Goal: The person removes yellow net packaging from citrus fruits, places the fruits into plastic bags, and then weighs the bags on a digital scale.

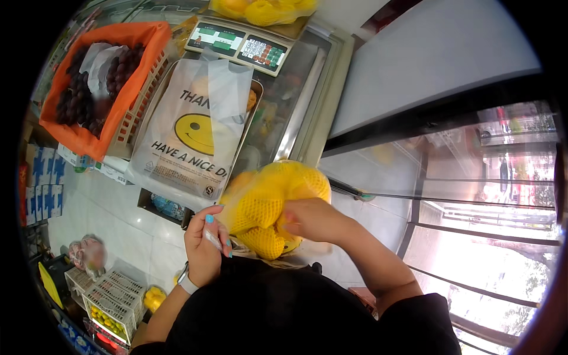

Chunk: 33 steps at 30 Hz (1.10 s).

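Note:
In front of my body is a clear plastic bag (230,208) filled with round fruits in yellow foam nets (262,206). At its left side my left hand (205,250), wearing a watch with a pale band, has its fingers closed on a gathered strip of the clear plastic. My right hand (313,219) is against the netted fruits on the right, its fingers curled and partly blurred. Whether those fingertips grip a fruit or the plastic is hidden. Part of another printed bag (290,244) shows beneath the fruits.
A smiley-printed plastic bag (177,133) lies over a metal tray (257,88) on the counter. Beyond it stands a digital scale (237,46) bearing more netted fruit (262,11). An orange-lined basket (153,57) holds grapes (80,95). White crates (117,288) stand on the floor at lower left.

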Each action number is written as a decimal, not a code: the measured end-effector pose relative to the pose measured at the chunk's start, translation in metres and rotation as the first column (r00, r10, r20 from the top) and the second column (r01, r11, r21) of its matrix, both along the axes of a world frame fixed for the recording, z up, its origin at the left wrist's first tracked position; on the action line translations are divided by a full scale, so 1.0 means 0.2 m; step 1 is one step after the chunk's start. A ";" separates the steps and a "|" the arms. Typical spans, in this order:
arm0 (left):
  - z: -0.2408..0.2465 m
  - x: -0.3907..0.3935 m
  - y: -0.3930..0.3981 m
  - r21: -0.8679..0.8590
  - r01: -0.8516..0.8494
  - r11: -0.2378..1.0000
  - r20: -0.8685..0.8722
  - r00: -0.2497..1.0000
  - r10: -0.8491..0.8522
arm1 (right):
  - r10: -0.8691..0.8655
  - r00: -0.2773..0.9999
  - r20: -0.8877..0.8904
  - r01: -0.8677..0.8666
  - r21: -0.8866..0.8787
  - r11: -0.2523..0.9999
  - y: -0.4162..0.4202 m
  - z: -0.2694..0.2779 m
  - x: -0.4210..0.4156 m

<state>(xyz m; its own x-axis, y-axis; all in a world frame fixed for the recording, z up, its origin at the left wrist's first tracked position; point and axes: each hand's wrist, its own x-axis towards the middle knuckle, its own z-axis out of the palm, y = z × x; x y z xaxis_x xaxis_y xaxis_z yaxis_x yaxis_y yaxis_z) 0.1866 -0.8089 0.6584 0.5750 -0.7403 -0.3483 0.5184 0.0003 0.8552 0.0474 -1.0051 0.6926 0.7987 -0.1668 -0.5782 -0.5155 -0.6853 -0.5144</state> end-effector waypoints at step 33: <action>0.14 0.07 -0.13 -0.089 0.448 0.890 0.119 0.892 -0.437 | -0.602 0.783 -0.157 0.152 0.987 -0.058 0.06 -0.09 -0.23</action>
